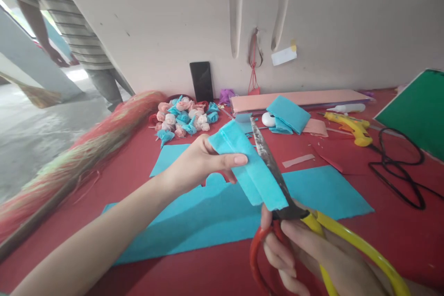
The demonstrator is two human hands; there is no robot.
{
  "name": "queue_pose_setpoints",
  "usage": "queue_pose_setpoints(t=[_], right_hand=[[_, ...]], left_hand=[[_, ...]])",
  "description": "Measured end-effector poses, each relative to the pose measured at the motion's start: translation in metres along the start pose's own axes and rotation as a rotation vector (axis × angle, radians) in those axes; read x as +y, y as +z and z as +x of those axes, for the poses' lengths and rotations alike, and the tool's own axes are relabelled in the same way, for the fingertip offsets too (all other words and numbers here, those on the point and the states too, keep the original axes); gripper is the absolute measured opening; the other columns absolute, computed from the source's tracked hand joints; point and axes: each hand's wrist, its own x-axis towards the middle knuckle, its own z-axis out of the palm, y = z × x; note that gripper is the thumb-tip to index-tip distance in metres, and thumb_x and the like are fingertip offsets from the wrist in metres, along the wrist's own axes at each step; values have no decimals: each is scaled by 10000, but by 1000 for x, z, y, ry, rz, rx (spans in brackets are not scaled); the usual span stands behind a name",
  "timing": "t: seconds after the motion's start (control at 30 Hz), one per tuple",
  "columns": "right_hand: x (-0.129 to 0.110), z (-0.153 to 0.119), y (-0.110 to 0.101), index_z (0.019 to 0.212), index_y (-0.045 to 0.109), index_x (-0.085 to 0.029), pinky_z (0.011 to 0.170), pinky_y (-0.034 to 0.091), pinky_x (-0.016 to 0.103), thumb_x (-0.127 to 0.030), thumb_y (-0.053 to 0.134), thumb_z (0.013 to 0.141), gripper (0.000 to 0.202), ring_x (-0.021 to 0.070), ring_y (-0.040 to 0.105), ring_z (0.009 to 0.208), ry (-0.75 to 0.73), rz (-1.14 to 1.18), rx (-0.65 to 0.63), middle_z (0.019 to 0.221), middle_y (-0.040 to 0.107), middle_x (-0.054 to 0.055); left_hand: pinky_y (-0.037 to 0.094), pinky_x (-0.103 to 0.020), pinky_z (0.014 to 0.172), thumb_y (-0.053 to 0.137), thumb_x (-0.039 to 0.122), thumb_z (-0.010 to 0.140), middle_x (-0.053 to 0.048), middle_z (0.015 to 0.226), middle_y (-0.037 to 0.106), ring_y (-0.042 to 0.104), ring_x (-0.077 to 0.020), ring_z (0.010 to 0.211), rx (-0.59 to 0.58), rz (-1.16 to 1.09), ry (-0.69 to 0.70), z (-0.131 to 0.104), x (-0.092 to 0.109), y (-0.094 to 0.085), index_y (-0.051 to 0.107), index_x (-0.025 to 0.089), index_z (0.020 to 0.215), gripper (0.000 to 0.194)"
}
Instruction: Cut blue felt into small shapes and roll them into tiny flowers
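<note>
Between the thumb and fingers of my left hand [204, 162] is a folded strip of blue crepe paper [251, 169], held up at a slant above the table. My right hand [305, 249] grips scissors [274, 171] with one red and one yellow handle. Their dark, worn blades point up and away, along the right edge of the folded strip. Whether the blades have paper between them I cannot tell. Beneath both hands a large blue crepe paper sheet [194, 222] lies flat, with a rounded notch along its far edge.
Pink, white and blue paper flowers [183, 115] are heaped at the back, beside an upright black phone [201, 81]. A yellow glue gun [350, 127] with a black cord [398, 162] lies right. Folded blue paper [289, 113] lies behind the scissors. A person [69, 18] stands far left.
</note>
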Motion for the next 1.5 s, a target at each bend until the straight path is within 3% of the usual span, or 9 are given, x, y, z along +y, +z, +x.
queue_pose_setpoints(t=[0.1,0.2,0.33,0.57,0.9,1.1,1.23,1.37,1.5], right_hand=[[3,-1,0,817,485,-209,283,242,114,-554,618,720,382,16,285,321,5,73,49,468,408,-96],[2,-2,-3,835,490,-203,296,263,95,-512,626,741,351,-3,278,324,-49,52,-9,505,425,-98],[0,-1,-8,961,509,-195,357,322,163,-481,589,784,345,24,392,362,-135,56,-187,623,487,-57],[-1,0,-8,994,558,-174,516,358,205,-403,557,828,283,49,474,544,-173,82,-227,772,501,-9],[-7,4,-2,784,466,-173,301,198,113,-546,623,731,408,-11,279,332,-108,16,-72,515,400,-94],[-4,1,-9,780,503,-158,377,310,136,-455,585,788,308,9,389,412,-126,18,-149,632,452,-48],[-3,0,-7,658,465,-156,372,279,137,-471,552,804,358,10,390,416,-108,0,-121,595,436,-49],[1,4,-6,770,432,-203,261,220,117,-533,609,731,377,7,275,295,-29,48,-19,478,406,-106],[-1,5,-8,816,463,-212,256,265,91,-488,629,734,333,28,262,331,-48,91,-21,438,368,-114]], left_hand=[[521,-225,552,729,430,648,-18,607,686,633,-132,530,-5,-11,14,0,2,1,688,147,675,287],[534,-211,580,752,382,636,2,664,709,644,-122,577,-41,-107,14,2,6,1,706,170,681,222],[533,-180,659,753,287,659,34,731,730,667,-111,686,-73,-232,26,3,8,1,716,206,693,96],[521,-213,668,733,261,688,21,759,732,667,-127,699,-162,-226,14,5,6,-2,712,195,715,74],[521,-199,628,776,334,617,5,748,726,655,-133,692,-138,-187,-52,5,3,-1,715,187,733,197],[494,-186,621,778,307,616,12,715,714,620,-108,653,-166,-126,-53,5,4,-3,709,182,699,165],[480,-202,602,780,336,595,3,682,700,598,-118,626,-189,-63,-89,6,4,-5,704,169,685,204],[465,-196,582,768,304,611,16,671,685,581,-113,617,-198,-63,-89,6,6,-3,703,176,694,166],[455,-180,597,727,203,655,40,674,662,566,-96,636,-334,-17,-70,6,7,4,691,170,656,50]])
